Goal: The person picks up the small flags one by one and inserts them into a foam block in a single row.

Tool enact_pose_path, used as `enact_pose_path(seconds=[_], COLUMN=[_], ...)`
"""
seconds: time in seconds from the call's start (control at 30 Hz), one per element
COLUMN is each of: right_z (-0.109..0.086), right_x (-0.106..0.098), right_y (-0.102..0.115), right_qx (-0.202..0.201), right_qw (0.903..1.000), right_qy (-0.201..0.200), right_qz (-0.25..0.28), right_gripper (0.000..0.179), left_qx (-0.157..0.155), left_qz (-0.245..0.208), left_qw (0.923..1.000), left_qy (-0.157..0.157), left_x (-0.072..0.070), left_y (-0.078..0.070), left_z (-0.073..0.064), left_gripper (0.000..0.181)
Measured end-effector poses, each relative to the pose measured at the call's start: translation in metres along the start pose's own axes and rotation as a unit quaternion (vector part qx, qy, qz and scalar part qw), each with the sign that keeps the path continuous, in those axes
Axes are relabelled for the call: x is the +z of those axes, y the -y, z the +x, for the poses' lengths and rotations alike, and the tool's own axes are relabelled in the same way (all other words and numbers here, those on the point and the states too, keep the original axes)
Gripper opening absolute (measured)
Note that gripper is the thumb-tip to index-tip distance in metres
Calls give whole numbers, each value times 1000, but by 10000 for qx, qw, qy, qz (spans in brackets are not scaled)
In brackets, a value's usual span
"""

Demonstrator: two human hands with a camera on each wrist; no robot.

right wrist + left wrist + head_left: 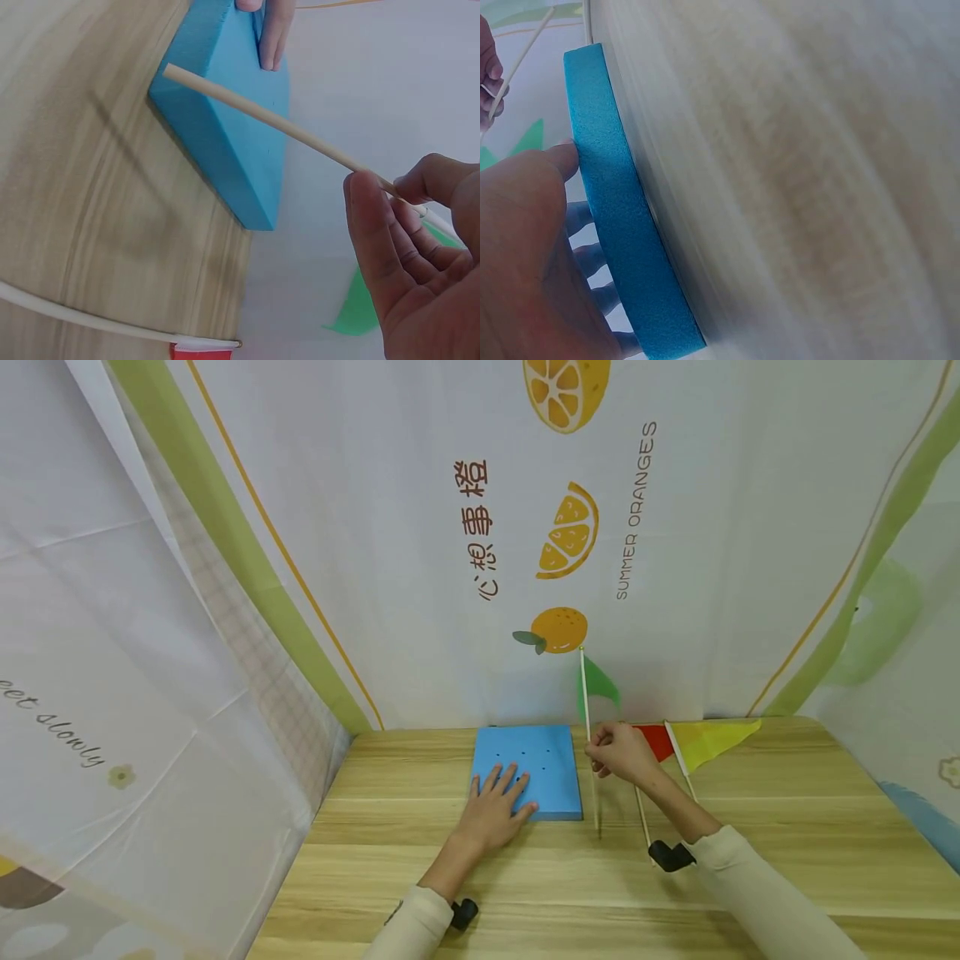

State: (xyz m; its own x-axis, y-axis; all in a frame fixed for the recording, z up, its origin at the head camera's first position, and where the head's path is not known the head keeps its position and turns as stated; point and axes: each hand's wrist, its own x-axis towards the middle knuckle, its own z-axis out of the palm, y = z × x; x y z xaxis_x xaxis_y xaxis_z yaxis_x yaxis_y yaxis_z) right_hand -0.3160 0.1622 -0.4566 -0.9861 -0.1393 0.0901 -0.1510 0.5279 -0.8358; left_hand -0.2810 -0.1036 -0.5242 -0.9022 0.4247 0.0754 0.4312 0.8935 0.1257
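Note:
My left hand [491, 810] lies with spread, straight fingers on a blue foam block [558, 789] that has several small holes in its top. Between thumb and fingers, my right hand [618, 753] pinches the thin wooden stick of a green flag [600, 683], just right of the block. The stick stands nearly upright, green cloth at its upper end. In the right wrist view the bare lower end of the stick [262, 114] passes in front of the block, over its shadow on the table.
A red flag [655, 742] and a yellow flag [712, 743] lie on the wooden table [375, 860] to the right, partly behind my right forearm. A white curtain [420, 568] printed with oranges hangs behind the table's far edge.

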Motion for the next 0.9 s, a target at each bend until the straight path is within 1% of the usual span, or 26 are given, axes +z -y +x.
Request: enact_pose_path(seconds=[0.2,0.43,0.7,0.9], right_z=[1,5,10,14], right_x=[-1,-4,-3,-1], right_y=[4,10,21,28], right_qx=[-100,-367,-346,-386], right_qw=[9998,9986,9989,9990], right_qy=[-27,-38,-115,-74], right_qz=[150,375,309,210], right_gripper=[10,11,11,12], left_qx=[43,50,49,9], left_qz=[51,68,85,120], left_qw=[9999,9999,9999,9999], left_qy=[-79,-96,-92,-36], left_x=[0,-2,-2,-2], left_y=[0,0,0,0], left_z=[0,0,0,-1], left_gripper=[64,64,64,65])
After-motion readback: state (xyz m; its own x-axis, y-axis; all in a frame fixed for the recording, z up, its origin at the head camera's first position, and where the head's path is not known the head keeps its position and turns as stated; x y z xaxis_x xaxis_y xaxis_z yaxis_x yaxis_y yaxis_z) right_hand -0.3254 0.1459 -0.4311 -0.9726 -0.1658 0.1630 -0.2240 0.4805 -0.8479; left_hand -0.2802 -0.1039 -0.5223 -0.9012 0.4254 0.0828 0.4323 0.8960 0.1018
